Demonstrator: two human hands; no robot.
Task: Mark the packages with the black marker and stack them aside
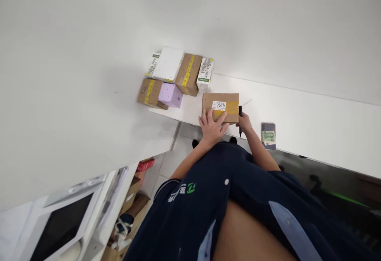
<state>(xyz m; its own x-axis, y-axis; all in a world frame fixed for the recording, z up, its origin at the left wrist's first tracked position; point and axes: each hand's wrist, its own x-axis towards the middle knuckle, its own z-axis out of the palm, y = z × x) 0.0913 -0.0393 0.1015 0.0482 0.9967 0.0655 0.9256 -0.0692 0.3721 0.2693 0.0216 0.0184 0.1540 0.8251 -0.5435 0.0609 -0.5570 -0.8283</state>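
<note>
A brown cardboard box (pixel 208 104) with a white "7519" label (pixel 219 106) and yellowish tape lies near the front edge of the white table. My left hand (pixel 212 128) rests on the box's near side, fingers spread flat over the cardboard and tape. Beside the box's right end, my right hand (pixel 244 123) is closed around a slim black marker (pixel 240 131), its tapered tip pointing towards me. Some of the right hand's fingers are hidden behind the marker and box.
Left of the box are a purple box (pixel 170 94), taped brown cartons (pixel 188 74), a white box (pixel 168 63) and "Super Meal" boxes (pixel 205 72). A phone (pixel 268 145) with a banknote on it lies right, on the table (pixel 312 122). A white wall stands behind.
</note>
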